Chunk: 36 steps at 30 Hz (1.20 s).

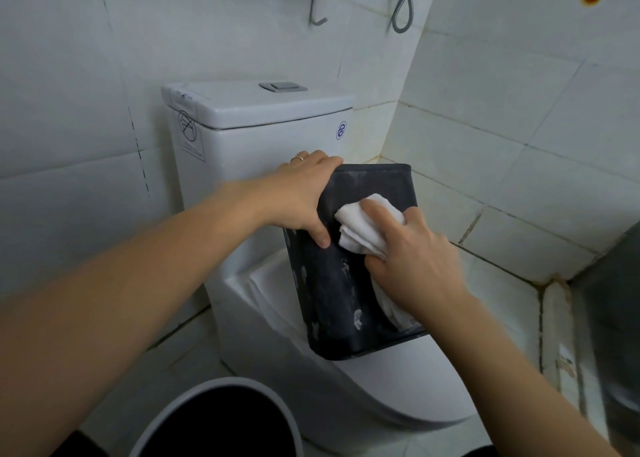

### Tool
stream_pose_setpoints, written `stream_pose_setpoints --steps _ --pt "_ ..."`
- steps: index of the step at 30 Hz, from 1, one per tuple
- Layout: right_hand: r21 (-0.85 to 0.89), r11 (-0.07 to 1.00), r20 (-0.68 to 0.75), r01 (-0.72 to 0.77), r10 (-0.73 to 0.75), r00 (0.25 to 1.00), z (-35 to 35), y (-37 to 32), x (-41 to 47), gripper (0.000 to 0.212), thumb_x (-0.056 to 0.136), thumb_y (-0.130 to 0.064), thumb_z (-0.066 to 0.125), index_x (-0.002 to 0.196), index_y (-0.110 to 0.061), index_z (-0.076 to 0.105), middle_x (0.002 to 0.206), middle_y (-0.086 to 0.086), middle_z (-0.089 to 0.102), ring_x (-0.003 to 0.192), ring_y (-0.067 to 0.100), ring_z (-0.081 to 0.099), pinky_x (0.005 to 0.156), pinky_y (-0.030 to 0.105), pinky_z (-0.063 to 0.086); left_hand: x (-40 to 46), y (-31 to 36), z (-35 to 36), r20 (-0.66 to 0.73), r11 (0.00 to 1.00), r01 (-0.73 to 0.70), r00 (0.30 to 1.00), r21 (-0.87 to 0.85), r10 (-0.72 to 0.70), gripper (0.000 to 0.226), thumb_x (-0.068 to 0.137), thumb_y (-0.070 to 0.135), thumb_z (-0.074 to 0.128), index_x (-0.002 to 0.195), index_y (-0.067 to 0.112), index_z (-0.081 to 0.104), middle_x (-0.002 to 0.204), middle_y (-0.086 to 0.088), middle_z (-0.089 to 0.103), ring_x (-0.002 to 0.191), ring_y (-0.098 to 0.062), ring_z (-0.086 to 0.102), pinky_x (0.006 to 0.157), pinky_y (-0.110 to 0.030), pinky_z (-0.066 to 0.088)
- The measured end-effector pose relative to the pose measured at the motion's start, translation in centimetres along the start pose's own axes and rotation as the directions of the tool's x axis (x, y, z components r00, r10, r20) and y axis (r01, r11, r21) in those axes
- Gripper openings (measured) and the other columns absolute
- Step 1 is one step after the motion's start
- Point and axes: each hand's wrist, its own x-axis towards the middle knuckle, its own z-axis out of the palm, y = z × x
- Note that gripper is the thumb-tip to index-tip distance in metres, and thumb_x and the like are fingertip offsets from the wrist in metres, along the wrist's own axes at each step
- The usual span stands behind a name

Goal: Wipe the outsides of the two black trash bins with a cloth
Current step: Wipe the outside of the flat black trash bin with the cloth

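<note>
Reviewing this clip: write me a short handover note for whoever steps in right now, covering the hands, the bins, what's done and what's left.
Left hand grips the top corner of the rectangular bin, holding it tilted over the toilet.
Right hand holds the cloth and presses it on the bin's upper side.
Round bin is at the bottom of the view, untouched by either hand.
Done: wiping of the rectangular bin is under way.
Left: pale smears show on its lower half; its hidden sides cannot be judged; nothing shows the round bin wiped.
</note>
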Motion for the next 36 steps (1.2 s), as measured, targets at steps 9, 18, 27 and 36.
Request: stream_pose_setpoints --steps 9,18,27,36 --pt "-0.057 0.994 0.033 0.097 -0.095 0.995 0.4 0.3 -2.6 0.056 0.07 -0.029 0.069 0.123 -0.034 0.051 0.077 0.001 0.037 0.042 0.013 0.017 0.041 0.019 0.01 0.4 -0.2 0.0 0.008 1.0 -0.018 1.0 0.025 0.018 0.12 0.052 0.046 0.093 0.148 0.018 0.026 0.134 0.001 0.038 0.124 -0.022 0.034 0.105 -0.039 0.038" --pt "-0.056 0.997 -0.035 0.048 -0.05 0.998 0.3 -1.1 0.3 0.053 0.077 -0.027 0.064 0.128 -0.032 0.05 0.083 0.003 0.034 0.044 0.012 0.014 0.044 0.022 0.012 0.7 -0.4 -0.1 0.024 0.998 -0.014 1.0 0.056 0.012 0.116 0.051 0.045 0.094 0.145 0.017 0.031 0.132 -0.001 0.04 0.122 -0.023 0.037 0.103 -0.04 0.038" --pt "-0.156 0.978 0.016 0.139 -0.138 0.99 -0.1 -0.3 -2.7 0.053 0.062 -0.019 0.075 0.113 -0.026 0.061 0.076 0.006 0.038 0.042 0.02 0.02 0.046 0.017 0.004 0.6 -0.2 -0.2 0.023 0.996 -0.029 0.999 0.087 0.027 0.117 0.052 0.051 0.092 0.144 0.017 0.03 0.132 0.0 0.039 0.122 -0.024 0.037 0.104 -0.042 0.038" --pt "-0.161 0.982 -0.028 0.101 -0.107 0.994 -0.1 -0.7 -1.3 0.055 0.066 -0.017 0.072 0.119 -0.026 0.059 0.079 0.006 0.035 0.044 0.018 0.016 0.045 0.02 0.004 0.7 -0.4 -0.2 0.032 0.995 -0.04 0.999 0.096 0.037 0.119 0.051 0.05 0.092 0.145 0.015 0.029 0.134 -0.003 0.039 0.124 -0.026 0.037 0.106 -0.041 0.036"
